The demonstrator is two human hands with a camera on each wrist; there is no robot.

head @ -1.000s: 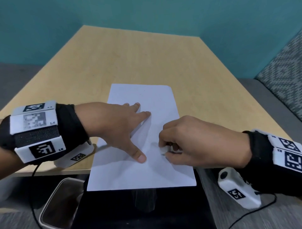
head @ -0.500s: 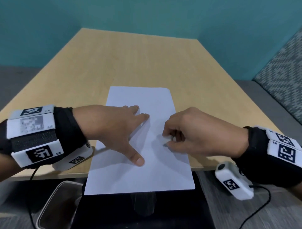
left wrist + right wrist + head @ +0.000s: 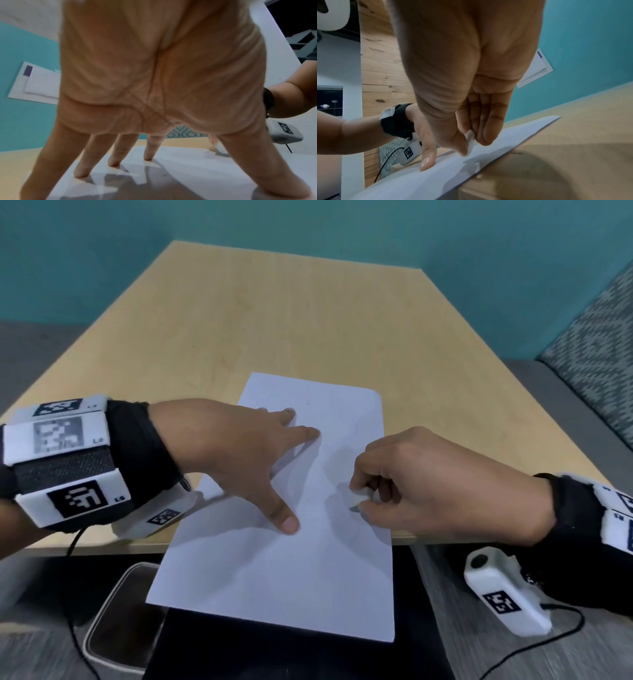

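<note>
A white sheet of paper (image 3: 284,570) lies on the wooden table (image 3: 291,313), its near end hanging over the front edge. My left hand (image 3: 239,453) lies spread on the sheet, straight fingers (image 3: 147,151) and thumb pressing it flat. My right hand (image 3: 421,484) is curled on the sheet's right side and pinches a small white eraser (image 3: 358,498) between thumb and fingers. In the right wrist view the eraser (image 3: 470,142) touches the paper (image 3: 436,175) with its lower tip. The left thumb (image 3: 427,158) rests on the sheet close by.
A dark bin with a pale rim (image 3: 123,614) stands on the floor below the table's front left. A black surface (image 3: 274,652) sits under the paper's overhang. A patterned seat (image 3: 603,344) is at the right. Teal walls close the back.
The right hand moved the eraser away from me across the sheet, then back toward me. The left hand stays spread on the paper; the view shifted slightly.
</note>
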